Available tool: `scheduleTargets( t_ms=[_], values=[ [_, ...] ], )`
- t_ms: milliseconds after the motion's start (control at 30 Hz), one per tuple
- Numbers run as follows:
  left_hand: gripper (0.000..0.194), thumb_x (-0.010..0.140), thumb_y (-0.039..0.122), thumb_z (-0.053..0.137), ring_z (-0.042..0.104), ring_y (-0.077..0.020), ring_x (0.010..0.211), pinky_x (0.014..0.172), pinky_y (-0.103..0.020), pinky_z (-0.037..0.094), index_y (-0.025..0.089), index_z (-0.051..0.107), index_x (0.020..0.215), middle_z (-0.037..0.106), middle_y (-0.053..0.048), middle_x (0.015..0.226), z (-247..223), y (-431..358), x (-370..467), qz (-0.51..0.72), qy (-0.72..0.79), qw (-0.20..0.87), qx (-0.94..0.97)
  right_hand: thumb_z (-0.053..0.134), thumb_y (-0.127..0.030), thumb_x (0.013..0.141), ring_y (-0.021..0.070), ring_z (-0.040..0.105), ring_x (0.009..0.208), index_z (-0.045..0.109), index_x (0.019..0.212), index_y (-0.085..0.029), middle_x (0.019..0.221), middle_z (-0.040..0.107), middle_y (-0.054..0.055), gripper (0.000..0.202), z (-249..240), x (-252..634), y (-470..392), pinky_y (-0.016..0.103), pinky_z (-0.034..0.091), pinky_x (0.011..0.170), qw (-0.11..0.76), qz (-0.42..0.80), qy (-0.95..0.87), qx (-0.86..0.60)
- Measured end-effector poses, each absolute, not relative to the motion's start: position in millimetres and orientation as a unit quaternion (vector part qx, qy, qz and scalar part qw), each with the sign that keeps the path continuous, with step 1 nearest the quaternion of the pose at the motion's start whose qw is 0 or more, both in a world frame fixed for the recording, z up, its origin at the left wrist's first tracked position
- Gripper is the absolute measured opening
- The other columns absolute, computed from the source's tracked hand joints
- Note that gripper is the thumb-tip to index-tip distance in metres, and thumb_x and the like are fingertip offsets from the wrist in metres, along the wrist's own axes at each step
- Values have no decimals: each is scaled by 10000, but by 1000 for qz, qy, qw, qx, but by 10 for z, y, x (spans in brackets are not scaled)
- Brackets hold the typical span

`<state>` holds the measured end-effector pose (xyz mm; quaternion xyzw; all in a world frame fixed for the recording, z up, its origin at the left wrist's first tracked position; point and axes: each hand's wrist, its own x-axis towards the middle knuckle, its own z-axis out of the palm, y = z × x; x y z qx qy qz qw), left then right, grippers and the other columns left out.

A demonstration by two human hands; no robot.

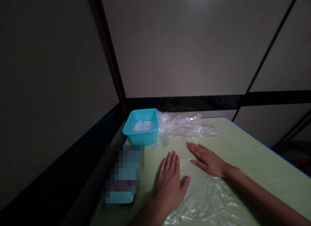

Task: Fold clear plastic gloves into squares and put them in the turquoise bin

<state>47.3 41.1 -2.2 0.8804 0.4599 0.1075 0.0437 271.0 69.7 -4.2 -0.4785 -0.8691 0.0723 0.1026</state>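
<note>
A clear plastic sheet (206, 200) lies spread on the pale green table (257, 164), wrinkled toward the near edge. My left hand (170, 184) rests palm down at the sheet's left side, its fingers stretched forward and the thumb apart. To the right and a little farther off, my right hand (206, 159) lies flat on the sheet with its fingers extended to the upper left. Neither hand holds anything. Beyond them, a crumpled heap of clear plastic (184, 125) sits at the back of the table.
A turquoise basket (143, 136) with whitish contents stands at the back left corner, touching or close to the plastic heap. Left of my left hand lies a pixelated light blue object (128, 171). Wall panels rise behind and to the left of the table.
</note>
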Motion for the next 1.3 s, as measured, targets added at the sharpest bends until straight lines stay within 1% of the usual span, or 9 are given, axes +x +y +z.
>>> scheduleTargets(
  t_ms=[200, 400, 567, 767, 867, 967, 1067, 1167, 1300],
  values=[
    [668, 879, 534, 252, 94, -240, 1338, 1092, -402, 181, 88, 244, 1376, 137, -89, 1453, -57, 412, 471, 113, 460, 46, 879, 276, -491, 905, 212, 161, 1326, 141, 1412, -187, 1451, 170, 78, 606, -32, 2699, 691, 449, 178, 1071, 94, 67, -867, -484],
    [684, 880, 542, 219, 78, -239, 1337, 1095, -402, 162, 69, 245, 1373, 128, -102, 1450, -57, 409, 465, 112, 459, 54, 879, 296, -518, 889, 224, 159, 1326, 203, 1398, -117, 1442, 178, 129, 654, -38, 2695, 689, 432, 196, 1068, 97, 57, -858, -500],
    [683, 876, 540, 236, 74, -236, 1336, 1094, -401, 163, 77, 232, 1378, 118, -100, 1451, -36, 411, 467, 111, 464, 65, 877, 332, -516, 881, 225, 165, 1325, 194, 1404, -173, 1445, 191, 96, 641, -39, 2724, 689, 450, 179, 1072, 139, 99, -851, -496],
    [677, 860, 472, 318, 89, -239, 1334, 1085, -407, 183, 62, 196, 1385, 112, -112, 1452, 25, 439, 484, 108, 475, 98, 868, 315, -511, 887, 222, 252, 1302, 262, 1387, -202, 1430, 271, 73, 590, 15, 2765, 644, 451, 187, 1071, 275, 235, -769, -527],
    [682, 827, 381, 373, 109, -240, 1333, 1080, -398, 202, 41, 179, 1386, 105, -124, 1452, 71, 443, 499, 100, 489, 113, 859, 338, -495, 889, 229, 303, 1281, 342, 1347, -237, 1380, 379, 63, 526, 13, 2802, 655, 477, 182, 1066, 365, 280, -728, -509],
    [694, 785, 318, 407, 134, -240, 1332, 1079, -384, 214, 31, 195, 1380, 122, -128, 1452, 112, 439, 503, 97, 496, 113, 855, 347, -486, 889, 241, 395, 1226, 402, 1302, -233, 1295, 491, 83, 488, -1, 2843, 687, 497, 229, 1043, 448, 305, -677, -499],
    [695, 763, 308, 426, 179, -247, 1324, 1073, -389, 232, 31, 232, 1370, 180, -133, 1442, 130, 444, 495, 94, 495, 103, 857, 345, -479, 890, 250, 470, 1164, 468, 1243, -214, 1227, 553, 97, 458, 16, 2867, 700, 494, 300, 1008, 489, 301, -647, -502],
    [654, 772, 317, 420, 218, -249, 1314, 1065, -399, 252, 57, 284, 1356, 246, -127, 1425, 127, 455, 481, 94, 483, 86, 866, 344, -474, 891, 253, 479, 1154, 528, 1188, -203, 1208, 568, 90, 442, 79, 2864, 665, 487, 296, 1013, 476, 271, -664, -509],
    [581, 794, 343, 413, 205, -259, 1316, 1066, -419, 239, 92, 373, 1317, 254, -122, 1425, 126, 450, 468, 78, 470, 68, 877, 305, -456, 907, 241, 392, 1228, 468, 1270, -215, 1322, 462, 57, 465, 174, 2802, 590, 468, 249, 1047, 345, 228, -764, -495]
  ],
)
